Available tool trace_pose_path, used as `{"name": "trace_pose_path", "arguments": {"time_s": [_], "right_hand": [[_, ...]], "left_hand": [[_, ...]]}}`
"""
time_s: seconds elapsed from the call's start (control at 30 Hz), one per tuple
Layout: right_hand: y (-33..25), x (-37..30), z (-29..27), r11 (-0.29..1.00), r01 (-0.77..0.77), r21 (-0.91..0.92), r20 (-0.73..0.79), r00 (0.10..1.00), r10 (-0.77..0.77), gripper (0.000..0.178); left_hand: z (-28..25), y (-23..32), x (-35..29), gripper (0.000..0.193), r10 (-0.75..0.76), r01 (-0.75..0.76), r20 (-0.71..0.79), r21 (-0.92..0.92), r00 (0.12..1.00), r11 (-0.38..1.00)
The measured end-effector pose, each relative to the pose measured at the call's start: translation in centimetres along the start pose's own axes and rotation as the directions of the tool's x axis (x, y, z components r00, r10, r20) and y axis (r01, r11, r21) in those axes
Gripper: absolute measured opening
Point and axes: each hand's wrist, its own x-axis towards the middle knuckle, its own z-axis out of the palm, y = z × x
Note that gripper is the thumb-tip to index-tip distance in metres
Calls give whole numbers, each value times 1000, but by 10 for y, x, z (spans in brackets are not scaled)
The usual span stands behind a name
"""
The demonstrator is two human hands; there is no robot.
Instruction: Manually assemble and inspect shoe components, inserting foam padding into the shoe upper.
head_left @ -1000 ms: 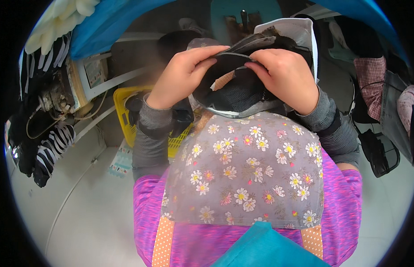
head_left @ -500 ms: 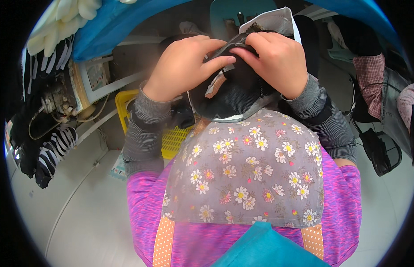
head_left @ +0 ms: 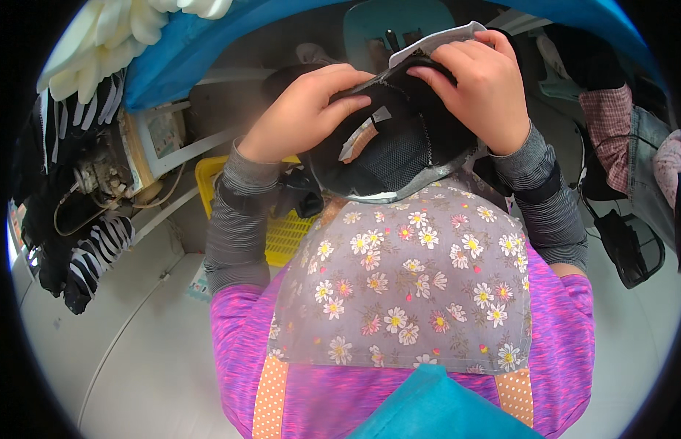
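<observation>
A black mesh shoe upper (head_left: pixel 392 164) with a pale lower rim is held up in front of my apron, its dark inside facing me. My left hand (head_left: pixel 300 113) pinches its upper edge on the left between thumb and fingers. On the right, my right hand (head_left: pixel 487 91) grips the same edge, fingers curled over it. A light grey flap (head_left: pixel 439 42) sticks up behind the edge beside the right fingertips. Within the upper show a small white label (head_left: pixel 382 114) and a tan and white patch (head_left: pixel 359 140).
Below my left forearm is a yellow plastic basket (head_left: pixel 286 238) with dark pieces by it. Black and striped pieces (head_left: pixel 99 249) hang at the left near a machine (head_left: pixel 99 172). Cream-coloured pads (head_left: pixel 106 36) lie upper left on blue cloth. Another person's checked sleeve (head_left: pixel 607 139) shows at the right.
My hands have moved apart along the edge, the right one going up and to the right. The upper's opening is spread wider, and the light flap has tilted flatter.
</observation>
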Motion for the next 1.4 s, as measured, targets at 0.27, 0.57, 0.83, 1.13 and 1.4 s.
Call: {"name": "trace_pose_path", "arguments": {"time_s": [0.27,0.57,0.83,1.13,1.4], "right_hand": [[10,14,6,998,-3,56,126,992,-4,36],[12,40,-31,940,265,213,274,908,-318,24],[3,40,-3,934,-228,275,273,950,152,31],[3,25,-5,837,-29,547,-427,850,309,38],[-65,24,37,355,-425,833,275,873,402,77]], "left_hand": [[-13,18,3,28,-112,107,76,75,991,991],[-12,38,10,34,-111,116,-39,486,993,866],[-20,31,10,33,92,-77,5,587,996,806],[-40,35,-43,24,-39,-26,-838,-63,544,998],[30,15,-74,37,-374,63,-922,-369,98,927]]}}
